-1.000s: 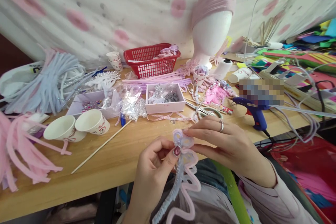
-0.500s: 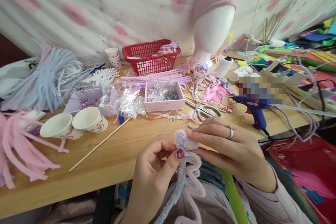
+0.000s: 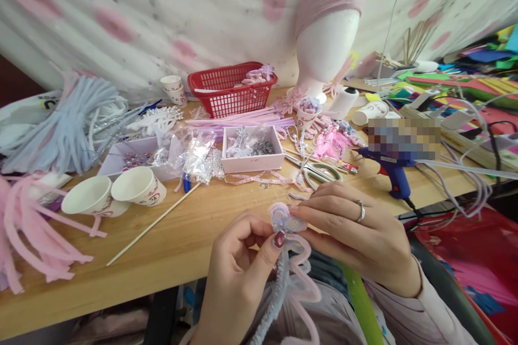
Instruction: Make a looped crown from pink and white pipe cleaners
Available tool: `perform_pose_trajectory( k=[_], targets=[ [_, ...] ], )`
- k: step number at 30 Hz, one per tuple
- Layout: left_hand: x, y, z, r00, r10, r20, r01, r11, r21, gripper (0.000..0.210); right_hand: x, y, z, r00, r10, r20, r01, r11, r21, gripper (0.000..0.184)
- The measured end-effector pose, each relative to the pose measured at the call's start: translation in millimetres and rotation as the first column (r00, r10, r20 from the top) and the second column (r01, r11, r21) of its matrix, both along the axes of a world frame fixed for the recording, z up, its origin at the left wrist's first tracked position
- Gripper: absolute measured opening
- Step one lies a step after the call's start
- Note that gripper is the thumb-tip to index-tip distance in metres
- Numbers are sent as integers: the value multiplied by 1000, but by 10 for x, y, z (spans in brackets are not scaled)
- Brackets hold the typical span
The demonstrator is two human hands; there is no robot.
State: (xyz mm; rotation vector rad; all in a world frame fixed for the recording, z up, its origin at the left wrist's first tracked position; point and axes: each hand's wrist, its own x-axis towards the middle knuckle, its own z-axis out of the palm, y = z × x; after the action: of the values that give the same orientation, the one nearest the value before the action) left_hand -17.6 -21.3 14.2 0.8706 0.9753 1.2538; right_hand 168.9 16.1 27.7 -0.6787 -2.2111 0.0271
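Observation:
Between my hands is a pipe-cleaner craft piece [image 3: 285,221], with pale blue and pink loops bent like petals at its top. My left hand [image 3: 243,264] pinches it just under those loops, thumb in front. My right hand [image 3: 352,232] has its fingertips closed on the right-hand loops; the thumb is mostly hidden behind. From the pinch a fuzzy pale blue stem [image 3: 271,302] runs down toward my lap. Beside it hangs a wavy pink pipe cleaner [image 3: 305,285]. Scissors [image 3: 319,171] with pale handles lie on the table beyond my right hand.
A blue glue gun [image 3: 390,167] with cords stands at the right. Ahead are a white box [image 3: 253,163] of trinkets, a red basket [image 3: 232,99] and a foam head [image 3: 327,43]. Paper cups [image 3: 137,186], a thin stick [image 3: 154,223] and pink pipe cleaners [image 3: 44,232] lie left.
Both hands keep their hold. The stem and the wavy pink strand have swung slightly to the right, and my right hand has tilted a little.

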Motion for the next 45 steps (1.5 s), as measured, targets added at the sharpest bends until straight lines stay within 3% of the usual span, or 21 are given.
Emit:
perform_pose_trajectory(
  k=[5,9,14,22,28,32,36,41,45],
  targets=[
    [6,11,-17,1000,20,2,-20,1000,4,24,-18,4,-3,1000,-20,-9,20,1000,-5,23],
    [18,37,-49,995,49,81,-42,995,-89,26,7,7,15,998,-69,-11,69,996,-57,19],
    [44,77,-103,984,131,123,-115,985,-128,30,30,-77,-47,965,-202,-170,160,960,-231,23],
    [103,82,-183,975,211,65,-211,977,-6,21,-230,-136,-151,918,-167,-361,-13,894,-447,11],
    [104,92,-167,989,115,91,-107,990,-92,23,-224,-135,-150,880,-280,-383,-41,759,-650,16],
    [98,121,-166,996,78,40,-76,996,-48,21,-190,-113,-123,862,-296,-411,-108,686,-719,20],
    [104,126,-154,996,85,40,-80,991,-110,23,-166,-85,-134,855,-291,-430,-182,607,-774,23],
    [133,134,-136,991,130,39,-123,981,-147,20,-160,-89,-222,795,-382,-472,-193,578,-793,20],
    [166,149,-141,986,167,23,-163,979,-120,15,-156,-84,-229,769,-387,-509,-211,597,-774,19]
  ],
)
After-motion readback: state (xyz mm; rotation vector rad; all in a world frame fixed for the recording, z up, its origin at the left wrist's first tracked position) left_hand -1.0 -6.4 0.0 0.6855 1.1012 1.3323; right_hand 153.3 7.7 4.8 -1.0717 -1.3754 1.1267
